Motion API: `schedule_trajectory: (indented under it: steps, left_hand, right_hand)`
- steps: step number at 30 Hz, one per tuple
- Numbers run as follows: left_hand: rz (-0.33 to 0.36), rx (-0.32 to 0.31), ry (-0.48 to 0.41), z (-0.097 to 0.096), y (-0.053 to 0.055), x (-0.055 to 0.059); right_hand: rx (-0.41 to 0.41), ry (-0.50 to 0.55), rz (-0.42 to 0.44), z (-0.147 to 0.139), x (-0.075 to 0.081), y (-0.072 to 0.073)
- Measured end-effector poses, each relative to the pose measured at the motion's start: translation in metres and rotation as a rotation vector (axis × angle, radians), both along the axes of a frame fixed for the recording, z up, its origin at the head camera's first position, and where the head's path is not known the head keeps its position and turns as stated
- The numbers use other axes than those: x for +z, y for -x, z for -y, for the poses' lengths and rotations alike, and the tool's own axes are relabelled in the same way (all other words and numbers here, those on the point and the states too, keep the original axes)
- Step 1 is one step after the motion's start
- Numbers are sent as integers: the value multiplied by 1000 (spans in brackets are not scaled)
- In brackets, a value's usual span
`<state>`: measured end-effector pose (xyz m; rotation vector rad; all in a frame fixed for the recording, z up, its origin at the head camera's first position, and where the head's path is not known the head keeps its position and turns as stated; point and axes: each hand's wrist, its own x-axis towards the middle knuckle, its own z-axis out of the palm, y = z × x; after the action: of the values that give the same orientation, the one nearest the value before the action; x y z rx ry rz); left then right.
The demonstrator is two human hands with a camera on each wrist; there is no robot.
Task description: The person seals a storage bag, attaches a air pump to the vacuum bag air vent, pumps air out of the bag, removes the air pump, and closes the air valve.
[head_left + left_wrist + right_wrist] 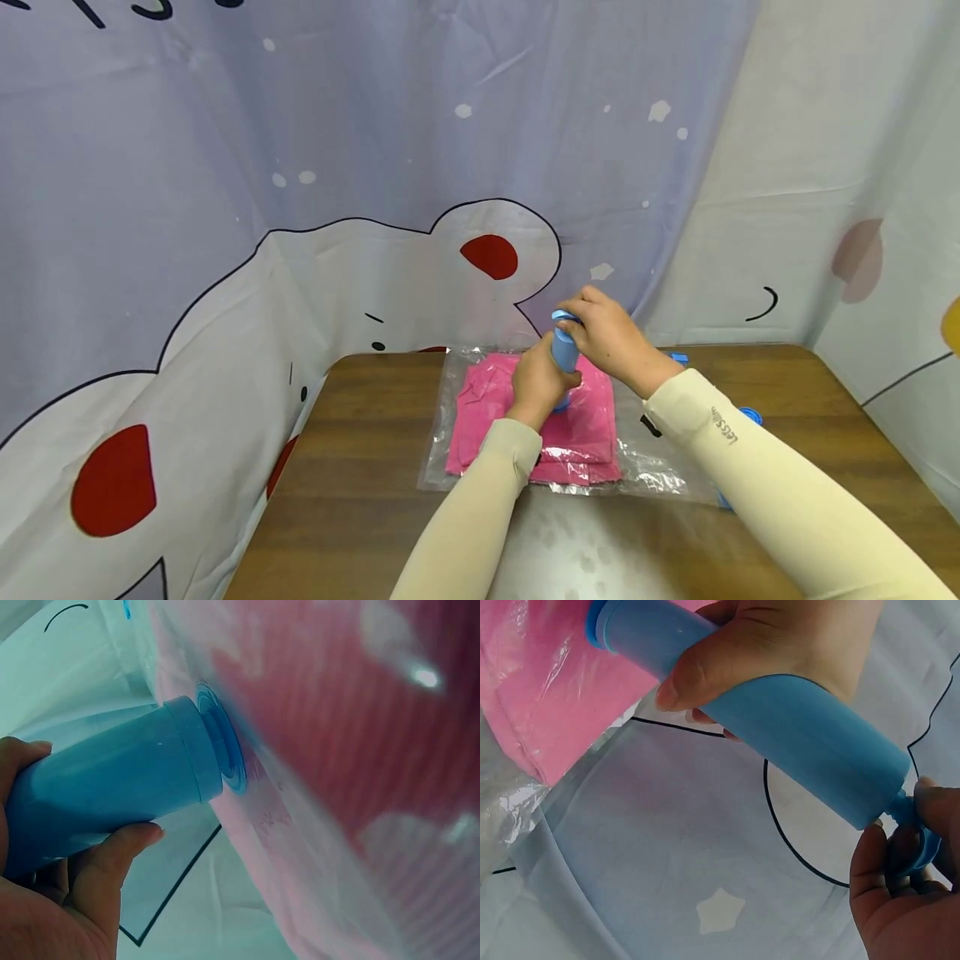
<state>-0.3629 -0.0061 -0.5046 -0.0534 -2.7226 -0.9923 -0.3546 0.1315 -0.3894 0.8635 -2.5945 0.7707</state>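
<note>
A blue hand pump (112, 787) stands on the round blue valve (234, 761) of a clear plastic storage bag (652, 467). Folded pink clothing (480, 417) lies inside the bag. My left hand (538, 382) grips the pump's barrel, thumb and fingers wrapped around it. At the pump's top end, the fingers of my right hand (611, 337) curl around the blue handle (928, 851). The handle sits close to the barrel's end, with a short piece of rod showing in the right wrist view.
The bag lies on a brown wooden table (360, 467). A round blue cap (750, 415) is beyond my right forearm, and a small blue piece (678, 358) lies near the table's back edge. A printed curtain (375, 167) hangs behind.
</note>
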Motion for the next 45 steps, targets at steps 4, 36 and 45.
schedule_trajectory:
  steps: [4, 36, 45]
  left_hand:
    - [-1, 5, -9, 0, 1, 2]
    - [27, 1, -39, -1, -1, 8]
    - [2, 1, -1, -3, -1, 5]
  right_hand:
    - [-9, 9, -15, 0, 9, -1]
    - [-37, -5, 13, 0, 40, -2]
    - [-38, 5, 27, -2, 7, -4]
